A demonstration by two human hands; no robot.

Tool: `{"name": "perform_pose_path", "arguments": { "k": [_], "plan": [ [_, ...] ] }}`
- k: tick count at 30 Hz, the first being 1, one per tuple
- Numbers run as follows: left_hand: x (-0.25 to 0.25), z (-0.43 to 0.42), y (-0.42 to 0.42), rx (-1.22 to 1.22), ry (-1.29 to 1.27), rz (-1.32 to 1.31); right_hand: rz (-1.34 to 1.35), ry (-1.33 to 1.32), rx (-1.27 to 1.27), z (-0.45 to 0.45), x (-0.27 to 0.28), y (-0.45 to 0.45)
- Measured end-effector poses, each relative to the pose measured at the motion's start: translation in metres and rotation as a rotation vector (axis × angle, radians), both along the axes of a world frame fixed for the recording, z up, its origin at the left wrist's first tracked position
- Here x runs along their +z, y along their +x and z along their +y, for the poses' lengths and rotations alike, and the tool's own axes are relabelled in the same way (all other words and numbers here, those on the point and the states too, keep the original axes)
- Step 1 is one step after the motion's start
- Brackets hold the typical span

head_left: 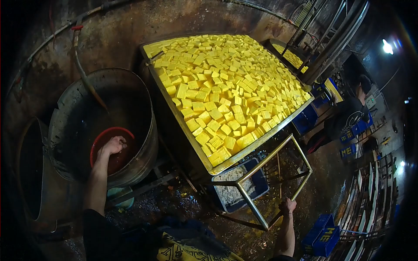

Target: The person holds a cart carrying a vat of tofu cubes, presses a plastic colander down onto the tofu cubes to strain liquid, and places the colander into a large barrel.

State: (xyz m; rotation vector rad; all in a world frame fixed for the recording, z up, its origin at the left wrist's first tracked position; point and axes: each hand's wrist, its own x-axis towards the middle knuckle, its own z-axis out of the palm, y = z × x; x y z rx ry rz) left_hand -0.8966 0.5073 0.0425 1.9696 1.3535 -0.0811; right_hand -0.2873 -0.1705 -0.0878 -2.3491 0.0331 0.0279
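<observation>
My left hand [115, 145] is over the inside of a red basin [96, 141], its fingers curled closed. Whatever it may hold is hidden. The basin sits inside a large dark metal drum [146, 126], and a hose [89, 85] hangs down into the drum. My right hand [287, 206] is wrapped around a bar of a metal tube frame [254, 209], which stands tilted on the floor. Beside the frame rises a big metal-rimmed vat [190, 142] heaped with yellow tofu-like cubes [226, 89].
Under the vat's near edge is a blue crate [263, 189] with whitish scraps. Blue crates [321, 237] stand at the lower right, near stacked slats [370, 200]. Another person [346, 115] is at the right, past the vat. A second container of yellow pieces [287, 55] is behind.
</observation>
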Motion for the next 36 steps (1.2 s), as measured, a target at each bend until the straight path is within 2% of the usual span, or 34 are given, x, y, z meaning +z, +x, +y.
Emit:
{"name": "perform_pose_path", "arguments": {
  "k": [6, 10, 12, 15, 17, 19, 22, 26, 28, 29, 31, 34, 36],
  "plan": [
    [-0.007, 0.004, -0.003, 0.014, -0.023, -0.020, 0.006, -0.006, -0.002, -0.035, -0.057, 0.043],
    [-0.001, 0.000, 0.000, 0.006, 0.001, -0.003, 0.052, 0.033, -0.040, -0.032, -0.055, 0.040],
    [0.004, -0.003, 0.002, 0.010, -0.007, -0.001, 0.052, 0.014, -0.026, -0.017, -0.030, 0.024],
    [0.002, -0.001, 0.002, 0.011, -0.019, 0.002, 0.013, 0.007, -0.027, -0.012, -0.025, 0.016],
    [0.002, -0.001, 0.001, 0.008, -0.021, 0.002, -0.027, 0.021, -0.043, -0.017, -0.037, 0.023],
    [0.002, -0.002, 0.002, 0.005, -0.018, 0.006, 0.091, 0.106, -0.046, -0.031, -0.055, 0.040],
    [0.005, -0.003, 0.003, 0.018, -0.035, -0.019, 0.053, 0.071, -0.027, -0.042, -0.073, 0.053],
    [-0.003, 0.001, -0.001, 0.006, -0.029, -0.021, 0.088, 0.058, -0.087, -0.023, -0.043, 0.032],
    [-0.008, 0.004, -0.003, 0.000, -0.032, -0.042, 0.012, -0.027, 0.025, -0.021, -0.038, 0.027],
    [-0.007, 0.003, -0.003, -0.001, -0.032, -0.042, 0.012, -0.026, 0.024, -0.027, -0.046, 0.033],
    [-0.005, 0.002, -0.002, -0.002, -0.012, -0.035, 0.166, 0.198, -0.020, -0.039, -0.065, 0.046],
    [-0.007, 0.003, -0.002, 0.006, -0.016, -0.024, 0.109, 0.114, -0.029, -0.049, -0.082, 0.059],
    [0.000, 0.000, 0.001, -0.001, -0.009, -0.020, 0.087, 0.082, -0.024, -0.027, -0.047, 0.034]
  ]
}}
